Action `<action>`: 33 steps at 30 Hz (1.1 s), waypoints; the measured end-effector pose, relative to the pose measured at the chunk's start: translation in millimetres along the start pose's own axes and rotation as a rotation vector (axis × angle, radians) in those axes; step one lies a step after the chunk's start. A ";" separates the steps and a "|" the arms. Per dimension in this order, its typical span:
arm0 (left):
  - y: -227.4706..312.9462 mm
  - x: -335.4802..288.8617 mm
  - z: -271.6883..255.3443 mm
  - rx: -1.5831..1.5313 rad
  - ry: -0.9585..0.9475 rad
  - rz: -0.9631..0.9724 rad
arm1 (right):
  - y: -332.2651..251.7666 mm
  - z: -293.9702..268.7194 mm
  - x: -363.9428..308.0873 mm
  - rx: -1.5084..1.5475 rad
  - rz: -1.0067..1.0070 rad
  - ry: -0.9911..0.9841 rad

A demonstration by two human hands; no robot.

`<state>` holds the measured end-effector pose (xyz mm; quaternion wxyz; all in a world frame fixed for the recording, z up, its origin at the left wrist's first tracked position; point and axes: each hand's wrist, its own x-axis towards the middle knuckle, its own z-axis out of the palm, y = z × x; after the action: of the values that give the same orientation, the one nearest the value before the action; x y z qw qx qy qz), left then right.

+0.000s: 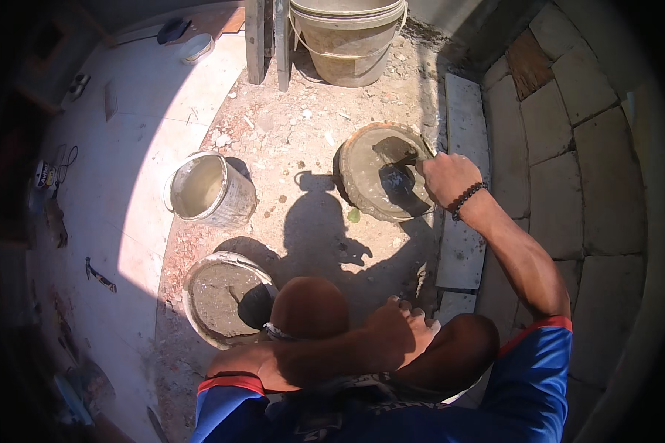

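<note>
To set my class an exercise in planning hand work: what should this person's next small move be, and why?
Probably a short leftward stroke of the right hand over the round basin, because that hand is at the basin's right side and grey, wet-looking mix spreads inside to its left. Whatever the hand may grip is hard to make out.

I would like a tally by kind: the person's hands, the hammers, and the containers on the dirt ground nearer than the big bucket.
Hands: 2 (left hand, right hand)
Hammer: 1
Containers: 3 (round tub, small bucket, lower-left bucket)
Total: 6
</note>
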<state>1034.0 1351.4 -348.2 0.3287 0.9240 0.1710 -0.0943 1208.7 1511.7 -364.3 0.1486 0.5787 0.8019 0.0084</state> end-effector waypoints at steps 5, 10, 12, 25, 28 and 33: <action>-3.2 11.2 -9.8 0.067 -0.056 -0.017 | 12.5 79.1 21.5 -0.086 -0.045 -0.163; -1.1 0.2 -2.1 -0.010 -0.002 0.000 | 4.0 18.6 19.3 -0.018 -0.009 -0.174; -7.3 8.5 -5.4 0.000 -0.012 -0.027 | -8.0 48.8 21.0 -0.058 -0.046 -0.197; -11.3 -3.6 -3.9 0.012 -0.039 -0.011 | -4.5 10.6 16.7 -0.099 -0.079 -0.316; -13.0 -6.7 -7.5 -0.036 0.030 0.004 | 2.4 12.4 7.8 0.010 -0.023 -0.137; -12.3 -0.5 -6.1 0.049 -0.025 -0.008 | 25.5 63.5 7.1 -0.069 -0.087 -0.300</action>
<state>1029.3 1364.1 -350.5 0.3077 0.9298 0.1684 -0.1115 1246.0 1516.6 -421.9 0.2867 0.5328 0.7942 -0.0568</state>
